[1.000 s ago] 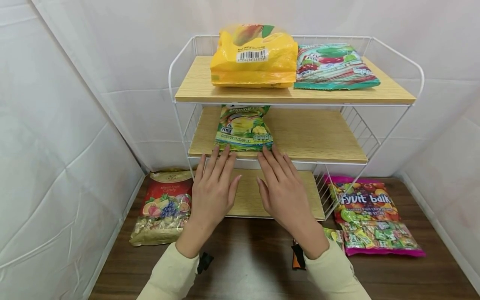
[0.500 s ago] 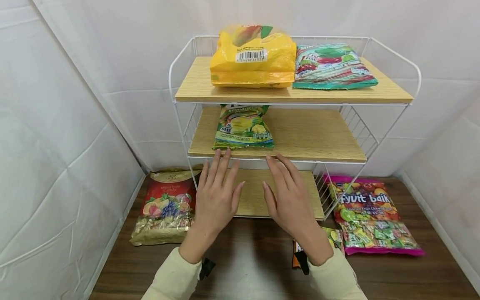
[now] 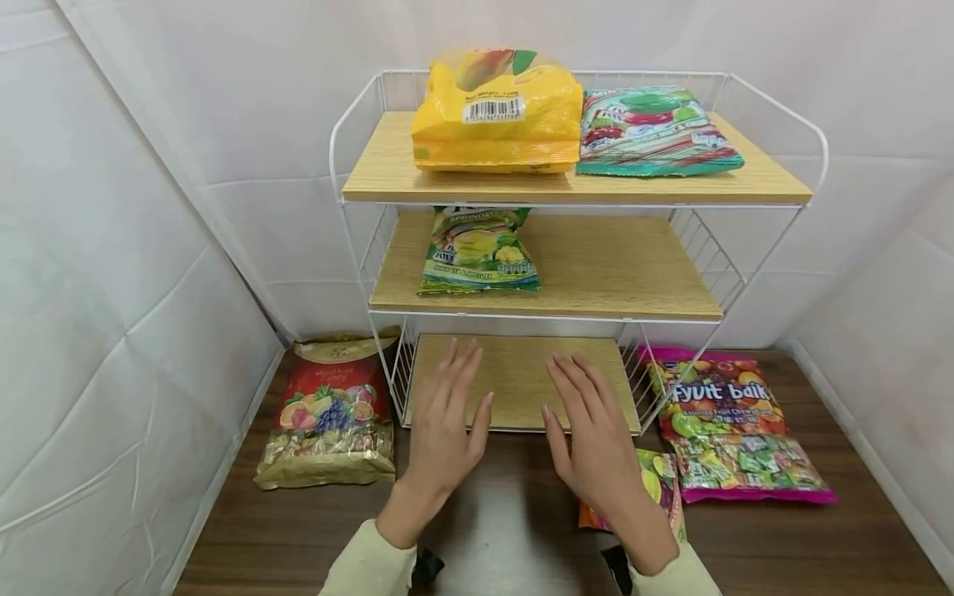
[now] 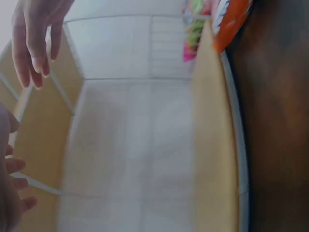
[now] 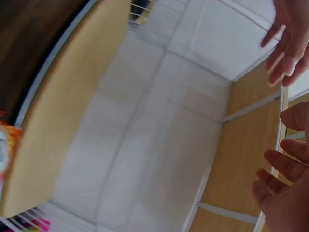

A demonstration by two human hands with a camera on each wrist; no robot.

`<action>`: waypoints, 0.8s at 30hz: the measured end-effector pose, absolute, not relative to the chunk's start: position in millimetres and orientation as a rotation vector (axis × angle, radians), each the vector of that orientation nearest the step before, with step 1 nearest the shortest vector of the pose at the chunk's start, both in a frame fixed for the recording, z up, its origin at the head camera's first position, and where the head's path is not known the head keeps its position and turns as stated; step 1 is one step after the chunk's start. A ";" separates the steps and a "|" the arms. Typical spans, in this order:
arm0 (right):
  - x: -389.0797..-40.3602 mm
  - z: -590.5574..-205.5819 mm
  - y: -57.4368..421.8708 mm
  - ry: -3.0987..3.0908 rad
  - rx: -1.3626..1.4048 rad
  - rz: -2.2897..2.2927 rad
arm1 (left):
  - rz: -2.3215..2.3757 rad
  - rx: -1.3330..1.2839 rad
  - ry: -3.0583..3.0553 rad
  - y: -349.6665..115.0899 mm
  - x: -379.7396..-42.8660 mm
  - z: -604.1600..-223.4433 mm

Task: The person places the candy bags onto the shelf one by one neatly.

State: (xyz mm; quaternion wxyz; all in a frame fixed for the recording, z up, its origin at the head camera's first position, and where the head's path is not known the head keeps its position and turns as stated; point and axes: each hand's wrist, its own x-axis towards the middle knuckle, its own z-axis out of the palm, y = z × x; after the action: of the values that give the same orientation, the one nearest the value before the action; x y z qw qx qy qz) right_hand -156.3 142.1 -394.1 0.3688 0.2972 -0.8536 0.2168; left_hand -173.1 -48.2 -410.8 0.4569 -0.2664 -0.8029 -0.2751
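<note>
In the head view, my left hand and right hand hang apart in front of the bottom shelf, fingers extended and holding nothing. Above them on the middle shelf lies a green bag of Springtea candy, its upper part hidden by the top shelf. Neither hand touches it. The left wrist view catches the fingers of my left hand at its lower left edge. At the right side of the right wrist view, my right hand has its fingers slightly bent around nothing.
The top shelf bears a yellow mango bag and a teal candy bag. A red-and-gold Mixed Fruit Candy bag lies left, a pink-edged Fyvit Baik bag right. An orange-and-green packet is partly behind my right forearm.
Both hands have drawn back and down from the front of the Springtea bag and the middle shelf's edge, moving slightly rightward. The bag stays on the shelf.
</note>
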 end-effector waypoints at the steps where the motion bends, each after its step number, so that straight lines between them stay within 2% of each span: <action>1: -153.4 -397.9 143.9 -2.202 0.760 0.556 | -0.720 -0.663 -1.987 -46.7 -172.2 -416.4; 13: -128.3 -433.7 167.1 -2.292 0.604 0.664 | -1.322 -0.689 -1.993 -17.3 -151.5 -460.7; 24: -114.5 -465.3 184.4 -2.365 0.435 0.717 | -1.484 -0.676 -2.043 5.7 -135.2 -492.5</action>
State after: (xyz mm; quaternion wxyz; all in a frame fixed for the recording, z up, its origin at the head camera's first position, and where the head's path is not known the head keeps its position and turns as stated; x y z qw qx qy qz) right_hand -114.5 184.4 -465.3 0.3111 0.1648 -0.8957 0.2715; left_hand -135.2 5.7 -492.5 0.2604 -0.2498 -0.7545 -0.5481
